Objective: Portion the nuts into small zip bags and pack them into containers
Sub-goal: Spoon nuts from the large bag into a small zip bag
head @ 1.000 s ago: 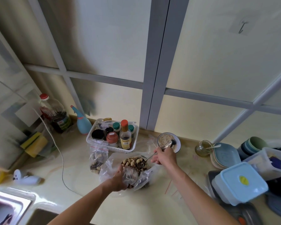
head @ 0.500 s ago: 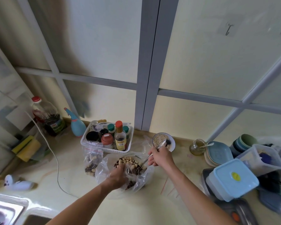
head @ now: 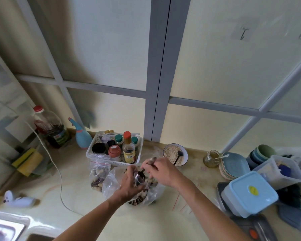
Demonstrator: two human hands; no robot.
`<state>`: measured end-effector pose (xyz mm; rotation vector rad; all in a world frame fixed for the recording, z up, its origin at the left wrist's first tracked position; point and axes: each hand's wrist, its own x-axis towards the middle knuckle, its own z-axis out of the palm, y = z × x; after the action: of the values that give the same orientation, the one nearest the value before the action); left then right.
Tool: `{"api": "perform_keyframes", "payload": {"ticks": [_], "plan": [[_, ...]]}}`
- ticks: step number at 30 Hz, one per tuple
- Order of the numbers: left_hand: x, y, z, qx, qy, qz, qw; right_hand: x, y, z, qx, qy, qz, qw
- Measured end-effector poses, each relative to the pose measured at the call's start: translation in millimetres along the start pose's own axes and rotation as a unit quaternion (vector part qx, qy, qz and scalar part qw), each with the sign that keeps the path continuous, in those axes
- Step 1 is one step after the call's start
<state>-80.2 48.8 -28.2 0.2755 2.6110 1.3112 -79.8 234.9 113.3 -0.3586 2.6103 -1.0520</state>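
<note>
A large clear plastic bag of mixed nuts [head: 151,193] lies open on the counter. My left hand [head: 129,184] grips a small clear zip bag above it, holding the mouth up. My right hand [head: 162,170] holds a metal spoon [head: 141,176], whose bowl tips down into the small bag. A filled small zip bag with a red strip [head: 98,174] stands just left of the big bag. A light blue lidded container [head: 248,193] and an open clear container [head: 278,171] sit at the right.
A white basket of bottles and jars [head: 115,150] stands behind the nuts. A bowl of grain with a black spoon [head: 175,154] sits at back centre, a jar [head: 211,158], plates and cups farther right. A white cord [head: 57,169] crosses the counter; a sink [head: 5,230] lies at bottom left.
My left hand lifted from the big bag's edge and now holds a small bag up. My right hand swung the spoon from the nuts to the small bag's mouth.
</note>
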Motion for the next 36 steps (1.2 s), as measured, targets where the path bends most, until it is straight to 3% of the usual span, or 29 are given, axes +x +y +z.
{"api": "perform_keyframes", "payload": {"ticks": [3,8,12,16,20,28,32,36], "plan": [[3.9,-4.6,2.0,-0.012,0.036,0.01,0.999,-4.8,-13.5,-5.7,-0.04,-0.061,-0.054,0.996],[3.5,-3.7,2.6,-0.033,0.055,0.003,0.998,-6.2,-12.7,-3.1,-0.05,0.022,-0.121,0.991],[3.8,-13.3,1.4,-0.032,0.068,0.004,0.997,-5.9,-7.9,-2.8,-0.033,-0.027,-0.089,0.995],[4.8,-25.4,1.4,-0.036,0.066,-0.005,0.997,-8.1,-5.4,-4.3,-0.02,0.02,-0.088,0.996],[1.1,-22.6,0.2,-0.039,0.06,-0.01,0.997,-7.8,-2.5,-3.4,-0.024,-0.03,-0.056,0.998],[-13.5,-16.6,-5.0,-0.066,0.008,-0.032,0.997,-5.4,8.7,-3.4,0.067,0.098,-0.006,0.993],[-20.2,-19.6,-6.4,-0.078,-0.025,-0.049,0.995,-10.6,9.2,-1.7,0.014,0.01,-0.076,0.997],[-22.7,-24.4,-5.6,-0.084,-0.024,-0.075,0.993,-11.4,12.5,7.5,-0.021,0.009,-0.149,0.989]]}}
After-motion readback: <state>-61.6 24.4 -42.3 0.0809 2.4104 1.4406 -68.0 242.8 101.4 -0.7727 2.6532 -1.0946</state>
